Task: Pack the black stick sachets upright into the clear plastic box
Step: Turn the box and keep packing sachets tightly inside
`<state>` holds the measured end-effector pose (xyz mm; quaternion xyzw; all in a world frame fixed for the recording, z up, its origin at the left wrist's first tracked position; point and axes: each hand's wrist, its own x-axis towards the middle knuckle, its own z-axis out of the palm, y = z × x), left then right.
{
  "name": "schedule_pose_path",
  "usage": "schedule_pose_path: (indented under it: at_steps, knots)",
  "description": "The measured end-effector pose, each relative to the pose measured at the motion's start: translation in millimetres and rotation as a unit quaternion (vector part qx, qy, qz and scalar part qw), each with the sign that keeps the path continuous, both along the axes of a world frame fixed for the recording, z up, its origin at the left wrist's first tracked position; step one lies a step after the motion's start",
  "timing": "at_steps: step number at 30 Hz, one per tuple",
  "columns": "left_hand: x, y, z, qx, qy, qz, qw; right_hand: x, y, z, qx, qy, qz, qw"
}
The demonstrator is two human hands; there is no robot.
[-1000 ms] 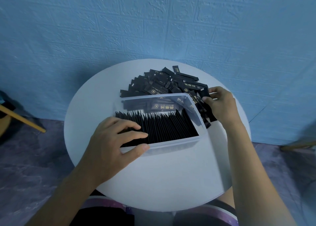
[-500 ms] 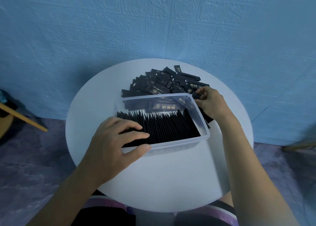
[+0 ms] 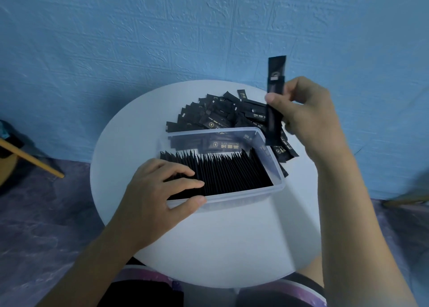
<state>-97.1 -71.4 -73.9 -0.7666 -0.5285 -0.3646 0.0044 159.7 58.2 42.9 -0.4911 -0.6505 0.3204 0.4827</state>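
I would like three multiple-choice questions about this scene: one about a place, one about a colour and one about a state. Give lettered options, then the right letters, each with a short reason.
1. Where does the loose pile of sachets lie?
A. on the floor
B. on a chair
C. on the table, behind the clear plastic box

2. What colour is the wall?
A. blue
B. red
C. yellow

3. What is the right hand doing?
A. lying flat on the table
B. pinching a single sachet, held upright above the pile
C. gripping a lid

Answers:
1 C, because the pile rests on the tabletop just beyond the box's far wall.
2 A, because the textured wall is blue all over.
3 B, because the thumb and fingers close on the sachet, which stands clear of the pile.
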Motion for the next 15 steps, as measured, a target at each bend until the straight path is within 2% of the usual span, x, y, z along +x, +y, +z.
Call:
schedule_pose_path:
  at_steps: [3, 11, 15]
  knots:
    - [0, 0, 0, -0.004, 0.004, 0.004, 1.000, -31, -18, -8, -0.056, -0.007, 0.090, 0.994]
    - [-1, 2, -2, -0.004, 0.011, 0.004, 1.000, -85, -43, -55, -0.133, -0.262, 0.105, 0.950]
    - [0, 3, -1, -0.005, 0.012, 0.008, 1.000, -86, -43, -53, -0.195, -0.249, 0.152, 0.937]
